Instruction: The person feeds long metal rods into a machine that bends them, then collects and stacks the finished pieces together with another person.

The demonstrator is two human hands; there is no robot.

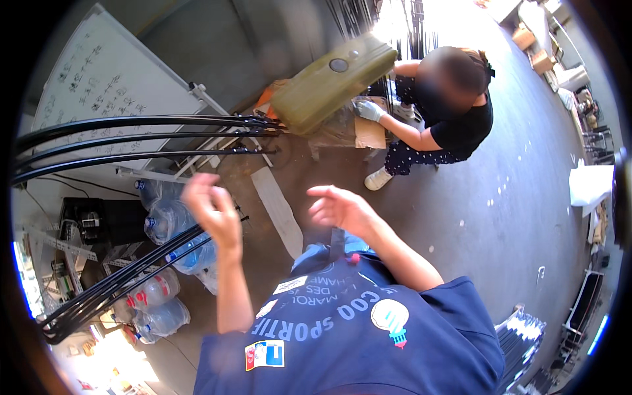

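My left hand (216, 214) is raised in front of me, smeared by motion, with its fingers apart and nothing seen in it. Close to its wrist end several long thin black rods (122, 289) that come in from the lower left. My right hand (341, 209) hovers in front of my chest, its fingers loosely bent and apart, with nothing in it. Neither hand touches the other. Beyond them, a second group of black rods (178, 121) reaches from the left edge toward an olive-green elongated case (332, 82).
A person (454, 105) in a black top and grey gloves sits by the case, beside a brown cardboard piece (370, 131). Large water bottles (178, 224) stand at left, below a whiteboard (99, 85). A pale flat strip (278, 209) lies on the floor (487, 217).
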